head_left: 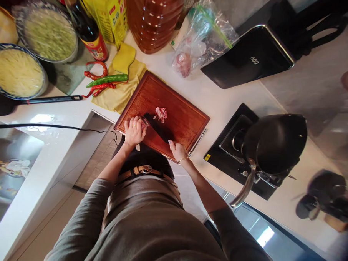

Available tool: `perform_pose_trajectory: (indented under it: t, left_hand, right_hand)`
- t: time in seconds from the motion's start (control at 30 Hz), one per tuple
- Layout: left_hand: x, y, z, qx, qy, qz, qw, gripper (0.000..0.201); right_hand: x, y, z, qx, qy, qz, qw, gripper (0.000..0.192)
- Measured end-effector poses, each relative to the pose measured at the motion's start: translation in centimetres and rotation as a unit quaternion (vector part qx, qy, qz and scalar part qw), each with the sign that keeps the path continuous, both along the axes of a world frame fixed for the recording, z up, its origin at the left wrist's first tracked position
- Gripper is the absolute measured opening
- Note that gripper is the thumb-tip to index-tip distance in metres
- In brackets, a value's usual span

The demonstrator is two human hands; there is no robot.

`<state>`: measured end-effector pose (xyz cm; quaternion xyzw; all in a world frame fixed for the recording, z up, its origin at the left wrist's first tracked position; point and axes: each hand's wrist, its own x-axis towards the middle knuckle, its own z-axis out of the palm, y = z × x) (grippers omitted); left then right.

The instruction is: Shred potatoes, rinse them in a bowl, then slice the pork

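Observation:
A wooden cutting board (180, 111) lies at the counter's near edge. My left hand (134, 131) is closed over a piece of raw meat (144, 123) on the board's left part, its fingers pressing it down. In my right hand (177, 150) is the handle of a kitchen knife (158, 128); its dark blade reaches toward the meat under my left fingers. Whether the edge touches the meat I cannot tell. A small heap of cut meat (161, 114) sits on the board just beyond the blade.
Red and green chili peppers (107, 80) lie on a yellow cloth (137, 72) behind the board. Bowls of shredded food (17, 72), a sauce bottle (93, 38) and a large oil jug (154, 19) stand farther back. A wok (278, 145) rests on the right-hand stove; a sink (19, 145) is left.

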<state>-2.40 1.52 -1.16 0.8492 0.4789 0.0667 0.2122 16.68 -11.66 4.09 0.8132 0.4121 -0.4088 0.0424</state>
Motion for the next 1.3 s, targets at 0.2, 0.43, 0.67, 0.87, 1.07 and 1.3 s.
perform_pose_trajectory:
  t: [0.2,0.43,0.67,0.87,1.07,1.3]
  left_hand:
    - [-0.2,-0.2,-0.1,-0.003,-0.011,0.001,1.000,0.048]
    - [-0.5,-0.7,-0.8,0.011,-0.015,0.026,0.999,0.051]
    - [-0.4,-0.6,-1.0,0.014,-0.018,0.024,0.999,0.047]
    - [-0.6,-0.4,-1.0,0.023,-0.011,0.010,1.000,0.047]
    - [-0.4,-0.5,-0.8,0.023,-0.012,0.017,1.000,0.048]
    - [-0.6,-0.2,-0.4,0.028,-0.018,0.009,0.999,0.047]
  right_hand:
    - [0.3,1.0,0.0,0.036,0.003,-0.059,0.998,0.079]
    - [-4.3,2.6,2.2,-0.012,-0.042,0.035,0.998,0.057]
    - [-6.2,4.6,2.0,-0.033,-0.053,0.064,0.996,0.062]
    - [-6.6,6.0,0.4,0.003,-0.039,0.052,0.998,0.059]
    - [-4.6,2.5,-0.2,-0.015,-0.038,0.009,0.999,0.058]
    - [-1.4,3.8,0.0,0.016,-0.032,-0.054,0.998,0.071]
